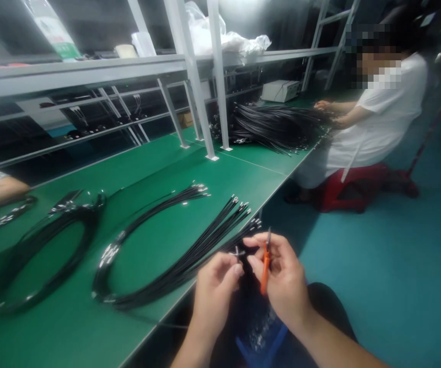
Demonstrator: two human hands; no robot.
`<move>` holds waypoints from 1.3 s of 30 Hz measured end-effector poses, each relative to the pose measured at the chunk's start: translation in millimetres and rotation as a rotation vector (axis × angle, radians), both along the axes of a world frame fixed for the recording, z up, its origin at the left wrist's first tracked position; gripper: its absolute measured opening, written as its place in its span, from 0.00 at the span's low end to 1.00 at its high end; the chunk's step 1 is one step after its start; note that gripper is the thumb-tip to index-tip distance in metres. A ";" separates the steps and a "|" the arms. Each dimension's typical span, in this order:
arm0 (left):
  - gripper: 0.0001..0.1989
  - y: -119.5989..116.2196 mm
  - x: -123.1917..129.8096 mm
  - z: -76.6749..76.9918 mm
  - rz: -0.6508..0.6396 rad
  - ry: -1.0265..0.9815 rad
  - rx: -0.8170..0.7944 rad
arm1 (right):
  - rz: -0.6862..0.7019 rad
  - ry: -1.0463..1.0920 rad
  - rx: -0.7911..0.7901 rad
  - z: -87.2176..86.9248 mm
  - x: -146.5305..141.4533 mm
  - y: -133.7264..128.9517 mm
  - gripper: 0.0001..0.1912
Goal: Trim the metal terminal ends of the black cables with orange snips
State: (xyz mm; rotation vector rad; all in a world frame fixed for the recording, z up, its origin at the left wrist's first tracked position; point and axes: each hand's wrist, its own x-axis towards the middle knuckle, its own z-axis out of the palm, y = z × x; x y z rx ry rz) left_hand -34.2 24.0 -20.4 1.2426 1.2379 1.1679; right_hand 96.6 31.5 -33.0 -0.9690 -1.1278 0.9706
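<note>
My left hand (216, 283) is closed in a pinch on the end of a black cable, where a small pale connector (237, 252) sticks out at the fingertips. Close beside it, my right hand (287, 276) grips small orange-handled snips (265, 271), their metal tip pointing up. The thumb and forefinger of that hand are apart, near the connector. A curved bundle of black cables (174, 271) with silvery ends lies on the green bench (143, 174), left of my hands. How the pinched cable runs below my fingers is hidden.
A coiled cable bundle (67, 266) lies further left, near another person's arm (1, 189). A co-worker in white (385, 112) sits on a red stool (350, 189) by a large cable pile (274, 125). Shelf posts (195, 76) stand on the bench. Below my hands is a blue-edged container (260, 347).
</note>
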 end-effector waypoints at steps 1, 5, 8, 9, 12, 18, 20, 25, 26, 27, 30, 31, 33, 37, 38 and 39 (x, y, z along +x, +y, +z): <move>0.08 -0.5 0.3 0.3 -0.007 0.000 0.008 | 0.000 -0.078 0.052 -0.2 0.4 0.0 0.14; 0.08 -3.5 1.5 -0.2 -0.026 0.016 0.042 | -0.082 -0.277 0.213 -2.2 -3.3 2.0 0.16; 0.07 -5.5 1.4 -1.7 -0.024 0.049 0.058 | -0.156 -0.396 0.331 -5.2 -6.4 3.7 0.17; 0.07 -5.8 1.1 -2.3 -0.017 0.057 0.060 | -0.176 -0.428 0.358 -6.5 -6.3 4.0 0.17; 0.07 -4.6 -0.5 -3.7 0.032 0.049 0.053 | -0.229 -0.483 0.365 -10.3 -1.2 1.7 0.17; 0.04 3.1 -0.9 -8.1 0.094 -0.019 0.065 | 0.079 -0.349 -0.064 -5.0 16.6 -25.9 0.23; 0.03 4.6 1.3 -10.5 0.105 -0.043 0.089 | 0.253 -0.179 -0.241 -2.4 17.9 -34.5 0.22; 0.01 4.3 5.7 -14.7 0.137 -0.067 0.155 | 0.542 0.241 -0.545 -2.2 12.7 -35.4 0.15; 0.01 3.9 5.7 -15.0 0.138 -0.056 0.167 | 0.574 0.270 -0.585 -1.1 11.7 -33.4 0.15; 0.02 3.6 5.6 -15.1 0.132 -0.039 0.179 | 0.594 0.283 -0.615 0.7 11.0 -31.3 0.15; 0.02 2.9 4.9 -15.4 0.087 0.026 0.207 | 0.572 0.275 -0.647 8.6 9.8 -26.2 0.17; 0.03 2.9 4.7 -15.5 0.072 0.047 0.212 | 0.557 0.271 -0.647 10.8 9.6 -25.0 0.17; 0.03 3.2 4.9 -15.9 0.056 0.077 0.212 | 0.533 0.271 -0.645 12.8 9.3 -23.2 0.17; 0.03 4.0 6.1 -16.2 0.054 0.109 0.188 | 0.512 0.265 -0.653 9.9 9.6 -21.0 0.14; 0.03 4.1 6.4 -16.0 0.057 0.115 0.176 | 0.507 0.259 -0.656 9.4 9.9 -20.6 0.13; 0.03 4.1 6.6 -15.8 0.059 0.119 0.163 | 0.501 0.250 -0.661 9.2 10.1 -20.2 0.13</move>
